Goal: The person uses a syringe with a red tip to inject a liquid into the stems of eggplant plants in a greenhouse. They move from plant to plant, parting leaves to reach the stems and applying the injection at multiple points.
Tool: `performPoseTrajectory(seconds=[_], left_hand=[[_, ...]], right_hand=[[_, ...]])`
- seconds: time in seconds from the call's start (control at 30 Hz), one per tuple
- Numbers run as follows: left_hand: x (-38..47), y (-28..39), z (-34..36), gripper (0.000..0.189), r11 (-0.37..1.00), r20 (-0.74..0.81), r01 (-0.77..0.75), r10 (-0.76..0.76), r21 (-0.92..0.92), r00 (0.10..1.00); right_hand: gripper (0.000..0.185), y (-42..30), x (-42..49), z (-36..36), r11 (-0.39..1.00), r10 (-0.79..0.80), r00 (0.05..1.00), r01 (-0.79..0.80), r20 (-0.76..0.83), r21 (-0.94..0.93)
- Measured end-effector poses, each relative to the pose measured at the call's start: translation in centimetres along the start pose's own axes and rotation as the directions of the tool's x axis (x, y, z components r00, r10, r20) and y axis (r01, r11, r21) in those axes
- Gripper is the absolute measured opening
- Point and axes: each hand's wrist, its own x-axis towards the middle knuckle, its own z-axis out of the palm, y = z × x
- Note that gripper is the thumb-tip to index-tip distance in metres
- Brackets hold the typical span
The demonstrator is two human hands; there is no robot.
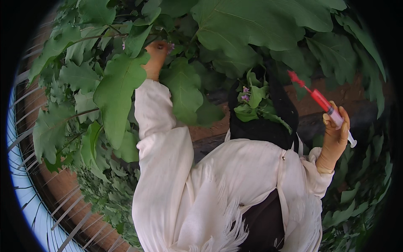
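Note:
My right hand (335, 135), in a tan glove, grips a plastic syringe (326, 105) filled with red liquid. Its plunger points down to the right, and a frayed red tuft (296, 78) sits at its tip. My left hand (156, 58), also gloved, reaches up among the leaves beside a small purple flower (170, 48); leaves hide its fingertips, so its grip is unclear. At my waist hangs an open black bag (263, 132) holding picked leaves (258, 97) and purple flowers (245, 94).
Large lobed leaves (233, 25) of eggplant-like plants overhang the top and left. Dense foliage (352, 201) stands at the right. Brown soil (207, 130) and dark ground sheeting (204, 146) show beneath. Thin strings or strips cross the far left, before a pale blue band (23, 195).

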Motion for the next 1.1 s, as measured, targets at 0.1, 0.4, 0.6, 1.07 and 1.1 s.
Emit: performPoseTrajectory(seconds=[0.1, 0.4, 0.6, 1.07, 1.1], left_hand=[[0.7, 0.2, -0.7, 0.02, 0.987, 0.03, 0.021, -0.026, 0.157, 0.999], [2.2, -4.7, 1.3, 0.02, 0.898, -0.229, -0.009, -0.102, -0.439, 0.968], [-2.3, -11.0, 1.7, 0.024, -0.292, 0.169, 0.32, 0.444, -0.901, 0.88], [-19.2, 15.7, 5.7, 0.04, 0.89, 0.38, -0.266, 0.406, -0.37, 0.831], [-18.9, 15.5, 4.6, 0.039, 0.91, 0.356, -0.295, 0.39, -0.292, 0.849]], right_hand=[[0.046, 0.0, -0.2, 0.1, 1.0, 0.022, 0.999, -0.022, -0.024, 0.0], [0.047, -0.1, -0.1, 0.2, 1.0, 0.014, 1.0, -0.014, 0.005, 0.002], [0.047, 0.0, -0.3, 1.0, 1.0, 0.02, 1.0, -0.02, 0.013, 0.017], [0.05, -0.9, 1.7, 2.8, 0.994, 0.086, 0.974, -0.068, 0.21, -0.09], [0.05, -0.9, 1.8, 3.3, 0.994, 0.093, 0.972, -0.076, 0.218, -0.085]])
